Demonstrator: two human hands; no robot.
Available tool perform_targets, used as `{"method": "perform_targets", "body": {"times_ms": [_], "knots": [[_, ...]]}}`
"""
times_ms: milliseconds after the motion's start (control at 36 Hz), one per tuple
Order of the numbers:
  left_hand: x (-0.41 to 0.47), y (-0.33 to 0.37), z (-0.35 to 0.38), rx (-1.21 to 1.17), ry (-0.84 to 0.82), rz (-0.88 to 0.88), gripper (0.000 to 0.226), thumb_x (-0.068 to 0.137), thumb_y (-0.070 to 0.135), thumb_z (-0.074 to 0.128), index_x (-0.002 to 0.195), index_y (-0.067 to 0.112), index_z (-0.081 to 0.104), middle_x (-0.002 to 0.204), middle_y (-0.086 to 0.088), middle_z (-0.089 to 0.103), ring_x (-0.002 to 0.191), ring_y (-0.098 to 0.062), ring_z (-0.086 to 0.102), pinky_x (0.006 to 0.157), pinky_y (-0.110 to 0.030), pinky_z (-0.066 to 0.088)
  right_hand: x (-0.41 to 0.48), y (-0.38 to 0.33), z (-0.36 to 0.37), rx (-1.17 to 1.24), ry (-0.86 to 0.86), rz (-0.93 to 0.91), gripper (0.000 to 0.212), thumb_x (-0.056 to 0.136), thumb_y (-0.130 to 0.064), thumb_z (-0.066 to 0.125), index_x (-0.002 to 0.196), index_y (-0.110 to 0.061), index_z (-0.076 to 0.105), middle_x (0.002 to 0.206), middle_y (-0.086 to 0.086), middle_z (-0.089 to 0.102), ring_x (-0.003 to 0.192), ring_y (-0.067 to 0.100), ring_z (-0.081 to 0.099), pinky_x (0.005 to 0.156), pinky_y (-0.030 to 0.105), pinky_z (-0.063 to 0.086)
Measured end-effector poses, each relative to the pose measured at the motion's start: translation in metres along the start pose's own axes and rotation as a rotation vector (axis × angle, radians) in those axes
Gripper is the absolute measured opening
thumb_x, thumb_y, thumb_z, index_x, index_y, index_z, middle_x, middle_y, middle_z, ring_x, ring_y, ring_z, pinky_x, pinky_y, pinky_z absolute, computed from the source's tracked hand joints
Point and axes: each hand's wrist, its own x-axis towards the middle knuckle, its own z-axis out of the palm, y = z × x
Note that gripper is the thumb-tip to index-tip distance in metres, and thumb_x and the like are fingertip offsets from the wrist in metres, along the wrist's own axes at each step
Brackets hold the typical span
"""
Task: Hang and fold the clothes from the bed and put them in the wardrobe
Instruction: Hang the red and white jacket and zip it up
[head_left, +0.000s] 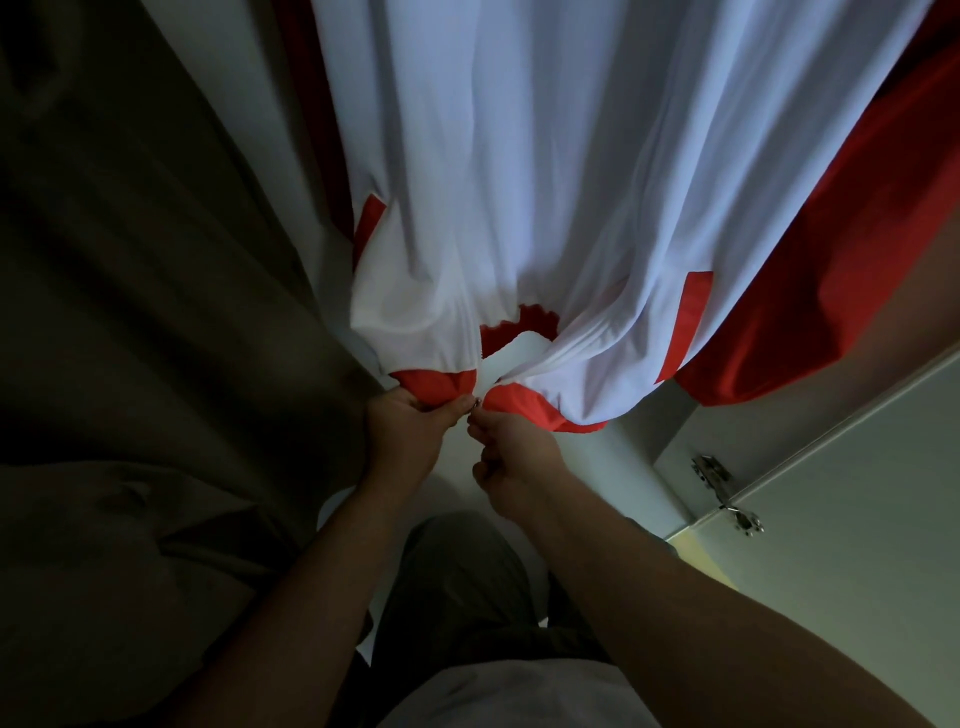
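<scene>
Garment hem (524, 402) in left hand (402, 426), right hand (511, 457)

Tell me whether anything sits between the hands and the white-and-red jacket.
Nothing visible does. The left hand grips the jacket by its red hem on one side of the front opening, and the right hand pinches the other side. The dark garment hangs alongside, to the left, not between.

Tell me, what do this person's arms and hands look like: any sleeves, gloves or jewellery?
Both the left hand and right hand are bare, without gloves. No ring, watch or bracelet shows in the dim light. Both forearms are uncovered; no sleeve shows on them.
</scene>
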Motion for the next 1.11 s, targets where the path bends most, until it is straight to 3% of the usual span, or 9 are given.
{"method": "perform_targets", "body": {"times_ms": [56,194,250,333,556,722,861,972,1111], "knots": [[0.000,0.000,0.000,0.003,-0.005,0.006,0.031,0.067,0.037,0.089,0.068,0.022,0.061,0.066,0.013,0.067,0.056,-0.001,0.066,0.057,-0.021,0.051,0.001,-0.001,0.001,-0.002,0.003,0.001,0.017,0.089,-0.012,0.071,0.106,-0.009,0.068,0.089,0.004,0.071,0.056,0.010,0.040,0.059,0.025,0.044],[-0.001,0.002,-0.001,-0.022,-0.027,-0.010,0.030,0.068,0.036,0.088,0.068,0.027,0.060,0.061,0.018,0.065,0.059,0.007,0.065,0.054,-0.014,0.046,0.003,-0.002,-0.001,-0.012,0.006,0.006,0.021,0.087,-0.013,0.074,0.106,-0.008,0.067,0.084,0.003,0.070,0.052,0.009,0.036,0.048,0.021,0.038],[-0.001,0.003,-0.002,-0.037,-0.037,-0.011,0.029,0.069,0.037,0.088,0.069,0.029,0.060,0.060,0.024,0.066,0.060,0.009,0.065,0.049,-0.006,0.042,0.004,-0.002,-0.002,-0.027,0.007,0.012,0.024,0.086,-0.014,0.075,0.107,-0.009,0.067,0.084,0.003,0.070,0.053,0.009,0.036,0.047,0.021,0.039],[-0.002,0.003,-0.003,-0.080,-0.053,-0.016,0.027,0.070,0.036,0.087,0.072,0.030,0.062,0.066,0.034,0.066,0.063,0.008,0.067,0.048,-0.005,0.043,0.004,-0.003,-0.002,-0.030,0.007,0.020,0.024,0.085,-0.014,0.076,0.107,-0.009,0.068,0.082,0.002,0.069,0.054,0.009,0.038,0.047,0.022,0.039],[0.001,-0.005,-0.007,-0.038,-0.171,0.048,0.022,0.079,0.022,0.082,0.070,0.017,0.063,0.060,0.010,0.067,0.053,-0.006,0.065,0.057,-0.023,0.047,0.010,-0.004,-0.005,0.007,0.019,0.051,0.017,0.085,-0.009,0.074,0.101,-0.008,0.068,0.074,0.002,0.066,0.049,0.008,0.036,0.044,0.019,0.037],[0.007,-0.006,-0.012,0.043,-0.249,0.125,0.016,0.083,0.019,0.080,0.080,0.021,0.064,0.069,0.009,0.069,0.069,0.002,0.068,0.058,-0.010,0.046,0.012,-0.001,-0.005,-0.009,-0.007,0.052,0.020,0.085,-0.008,0.073,0.105,-0.009,0.066,0.084,0.004,0.066,0.056,0.009,0.038,0.048,0.022,0.037],[0.014,-0.011,-0.016,0.072,-0.329,0.154,0.015,0.081,0.019,0.081,0.086,0.021,0.067,0.078,0.012,0.072,0.078,0.004,0.069,0.060,-0.007,0.050,0.014,-0.004,-0.006,0.000,-0.002,0.057,0.028,0.082,-0.002,0.073,0.107,-0.008,0.062,0.088,0.006,0.066,0.056,0.009,0.041,0.048,0.022,0.039],[0.018,-0.010,-0.015,0.150,-0.374,0.165,0.021,0.081,0.017,0.081,0.097,0.011,0.071,0.090,0.005,0.073,0.083,0.003,0.068,0.073,-0.019,0.051,0.017,-0.003,-0.011,-0.051,-0.019,0.040,0.023,0.083,0.000,0.071,0.104,-0.007,0.062,0.075,0.005,0.065,0.052,0.009,0.038,0.045,0.022,0.036],[0.013,-0.014,-0.011,0.174,-0.443,0.104,0.015,0.090,0.016,0.073,0.099,0.005,0.070,0.093,-0.007,0.072,0.095,-0.019,0.069,0.091,-0.048,0.056,0.021,-0.004,-0.019,-0.400,-0.133,-0.025,0.010,0.087,-0.011,0.071,0.097,-0.008,0.069,0.061,-0.001,0.058,0.045,0.008,0.036,0.047,0.021,0.030]]}}
